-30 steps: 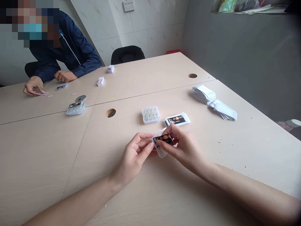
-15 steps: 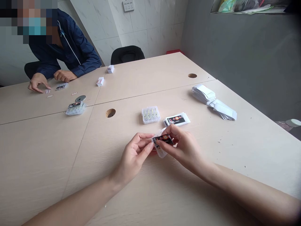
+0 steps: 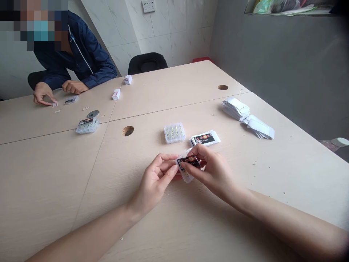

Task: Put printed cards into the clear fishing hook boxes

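Near the table's middle, my left hand (image 3: pixel 158 176) pinches the left edge of a small clear plastic box (image 3: pixel 187 178) between thumb and fingers. My right hand (image 3: pixel 214 167) grips a black printed label (image 3: pixel 194 161) with red and white markings, its thumb pressing the label over the box. The fingers partly cover both label and box. Just beyond my hands sits another clear box (image 3: pixel 175 133) with metal fishing hooks showing inside. To its right lies a stack of labels (image 3: pixel 205 138) on white backing, the top one black-printed.
White paper slips (image 3: pixel 237 109) lie in piles at the right. Filled clear boxes (image 3: pixel 87 126) are stacked at the left, near a metal disc (image 3: pixel 93 114). Across the table a co-worker's hand (image 3: pixel 43 93) handles a small card. Round holes (image 3: pixel 128 131) pierce the tabletop.
My hands keep almost the same hold on the box and label. Across the table, the co-worker's hand has shifted slightly at the small card.
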`<state>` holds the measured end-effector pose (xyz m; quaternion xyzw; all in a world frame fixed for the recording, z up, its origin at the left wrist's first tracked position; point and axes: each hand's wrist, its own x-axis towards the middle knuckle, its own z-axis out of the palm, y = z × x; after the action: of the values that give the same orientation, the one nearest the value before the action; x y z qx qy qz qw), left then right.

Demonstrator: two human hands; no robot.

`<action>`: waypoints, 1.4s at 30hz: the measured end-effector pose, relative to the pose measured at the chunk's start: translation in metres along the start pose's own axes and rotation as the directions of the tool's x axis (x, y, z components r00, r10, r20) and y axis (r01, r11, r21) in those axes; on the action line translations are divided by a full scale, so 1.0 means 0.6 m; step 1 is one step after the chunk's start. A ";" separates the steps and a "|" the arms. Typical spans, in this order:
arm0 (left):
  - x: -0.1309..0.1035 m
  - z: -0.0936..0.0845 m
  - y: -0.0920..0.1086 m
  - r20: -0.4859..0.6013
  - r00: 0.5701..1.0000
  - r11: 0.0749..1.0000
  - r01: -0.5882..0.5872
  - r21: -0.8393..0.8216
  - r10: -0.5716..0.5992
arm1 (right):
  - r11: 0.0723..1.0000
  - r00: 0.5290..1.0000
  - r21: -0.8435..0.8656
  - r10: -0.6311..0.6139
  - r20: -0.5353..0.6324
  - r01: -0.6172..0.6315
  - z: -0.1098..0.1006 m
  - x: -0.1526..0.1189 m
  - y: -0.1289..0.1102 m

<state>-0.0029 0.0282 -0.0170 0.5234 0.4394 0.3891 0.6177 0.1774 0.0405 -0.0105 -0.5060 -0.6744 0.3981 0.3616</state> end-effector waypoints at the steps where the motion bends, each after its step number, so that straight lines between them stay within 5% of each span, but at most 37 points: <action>1: 0.000 0.000 0.000 -0.001 1.000 1.000 0.001 0.001 -0.001 | 1.000 1.000 0.001 -0.001 -0.001 0.001 0.000 0.000 0.000; 42: 0.004 0.000 -0.001 -0.016 1.000 1.000 0.012 -0.010 -0.012 | 0.999 1.000 -0.048 0.001 0.004 -0.001 0.004 -0.003 -0.006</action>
<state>-0.0018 0.0304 -0.0182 0.5147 0.4457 0.3915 0.6191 0.1744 0.0380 -0.0084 -0.5140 -0.6843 0.3828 0.3479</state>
